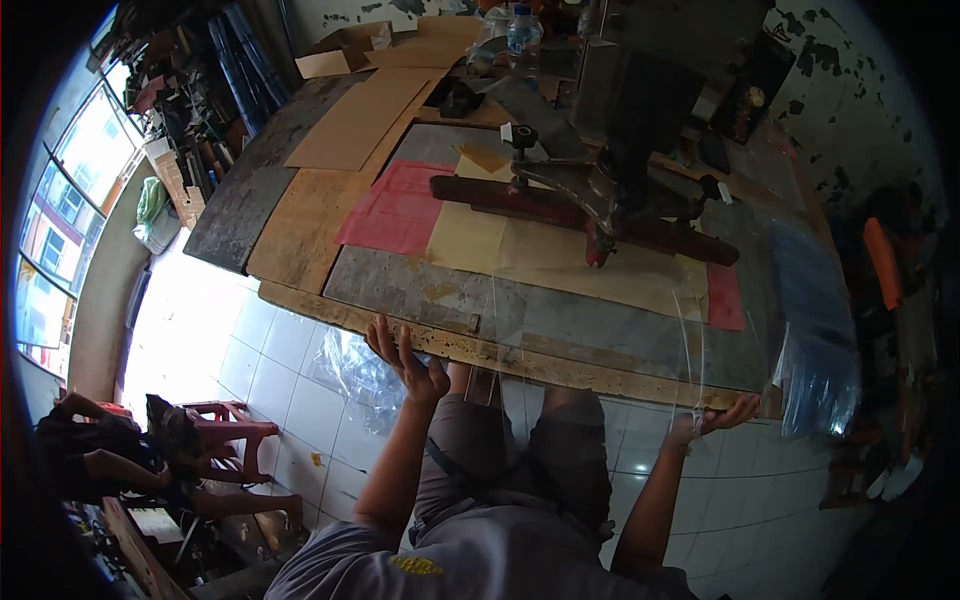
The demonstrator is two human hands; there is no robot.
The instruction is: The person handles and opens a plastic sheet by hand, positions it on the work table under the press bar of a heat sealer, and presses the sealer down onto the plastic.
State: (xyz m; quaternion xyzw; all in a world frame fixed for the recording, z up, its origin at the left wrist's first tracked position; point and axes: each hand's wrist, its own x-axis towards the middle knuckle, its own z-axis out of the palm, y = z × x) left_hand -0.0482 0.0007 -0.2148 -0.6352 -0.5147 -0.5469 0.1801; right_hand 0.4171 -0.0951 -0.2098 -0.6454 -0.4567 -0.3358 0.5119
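My left hand (408,362) is at the table's near edge (470,350), left of my legs, with its fingers spread and nothing visible in them. To the right, my right hand (718,418) lies along the same edge with fingers stretched out. Thin clear plastic (694,345) drapes over the edge close to that wrist; whether the hand touches it I cannot tell. Above the table stands a press-like machine with a long dark red bar (590,222). Beneath the bar lie yellowish sheets (540,262) and a pinkish-red sheet (392,208) on a grey board (400,285).
Blue-tinted clear plastic sheets (815,340) hang over the table's right end. Cardboard (360,120) and a plastic bottle (520,32) are toward the back. Clear plastic (355,375) lies on the tiled floor. At lower left, another person's leg (245,505) shows near a red stool (235,430).
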